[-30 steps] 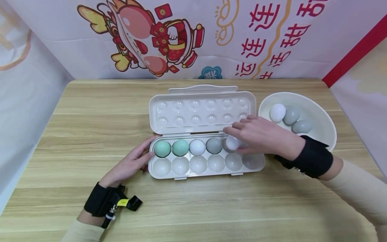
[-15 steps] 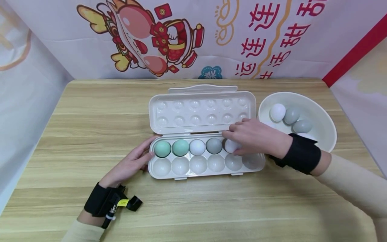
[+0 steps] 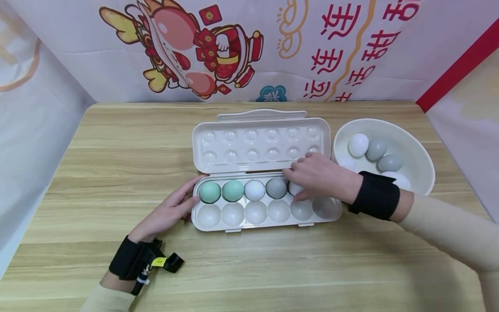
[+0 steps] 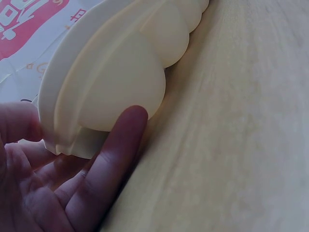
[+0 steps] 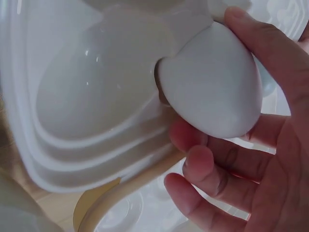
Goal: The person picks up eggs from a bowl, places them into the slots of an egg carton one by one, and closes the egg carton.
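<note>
An open white plastic egg carton (image 3: 244, 212) lies on the table, its dimpled lid (image 3: 262, 144) folded back. In its back row sit two green eggs (image 3: 209, 192), a white egg (image 3: 254, 190) and a grey egg (image 3: 276, 188). To their right, my right hand (image 3: 320, 175) pinches another white egg (image 5: 212, 82) between thumb and fingers at the fifth cup. The right wrist view shows this egg lying partly in the cup beside a vacant end cup (image 5: 104, 82). My left hand (image 3: 169, 212) grips the carton's left end, one finger against the cup's underside in the left wrist view.
To the right stands a cream bowl (image 3: 422, 162) holding white eggs (image 3: 358, 144) and grey eggs (image 3: 390, 163). The right forearm passes in front of the bowl. A printed cloth (image 3: 249, 52) hangs behind the wooden table (image 3: 273, 268).
My right hand has shifted slightly left and toward me, lowering the white egg into the fifth cup. More eggs in the bowl show beside the wrist. The left hand and carton stay put.
</note>
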A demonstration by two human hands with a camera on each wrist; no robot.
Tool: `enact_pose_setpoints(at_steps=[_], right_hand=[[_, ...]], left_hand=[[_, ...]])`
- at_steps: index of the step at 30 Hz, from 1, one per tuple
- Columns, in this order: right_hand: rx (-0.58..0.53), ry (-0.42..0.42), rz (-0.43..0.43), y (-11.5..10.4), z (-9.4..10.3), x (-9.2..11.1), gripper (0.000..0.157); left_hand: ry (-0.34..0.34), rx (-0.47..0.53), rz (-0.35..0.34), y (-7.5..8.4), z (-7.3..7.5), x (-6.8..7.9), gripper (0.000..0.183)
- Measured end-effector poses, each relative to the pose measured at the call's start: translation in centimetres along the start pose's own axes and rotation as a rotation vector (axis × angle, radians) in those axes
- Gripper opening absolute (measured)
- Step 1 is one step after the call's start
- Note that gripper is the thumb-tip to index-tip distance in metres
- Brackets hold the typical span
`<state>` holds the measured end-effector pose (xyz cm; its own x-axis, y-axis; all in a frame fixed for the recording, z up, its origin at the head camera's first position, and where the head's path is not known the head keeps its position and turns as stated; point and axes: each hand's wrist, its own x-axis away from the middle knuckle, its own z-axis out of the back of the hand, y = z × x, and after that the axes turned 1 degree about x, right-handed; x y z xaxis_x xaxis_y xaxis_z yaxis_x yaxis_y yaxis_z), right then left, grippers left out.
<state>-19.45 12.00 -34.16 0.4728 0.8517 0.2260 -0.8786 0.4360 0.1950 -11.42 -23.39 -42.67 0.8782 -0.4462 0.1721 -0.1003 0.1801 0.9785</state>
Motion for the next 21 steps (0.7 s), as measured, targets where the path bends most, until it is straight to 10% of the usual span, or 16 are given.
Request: enact_pose_setpoints(at_steps=[21], right_hand=[[0.088,0.071,0.025,-0.28,-0.46,0.31,0.057]], left_hand=[[0.009,-0.009,0.005,-0.13,-0.08,-0.06,0.053]])
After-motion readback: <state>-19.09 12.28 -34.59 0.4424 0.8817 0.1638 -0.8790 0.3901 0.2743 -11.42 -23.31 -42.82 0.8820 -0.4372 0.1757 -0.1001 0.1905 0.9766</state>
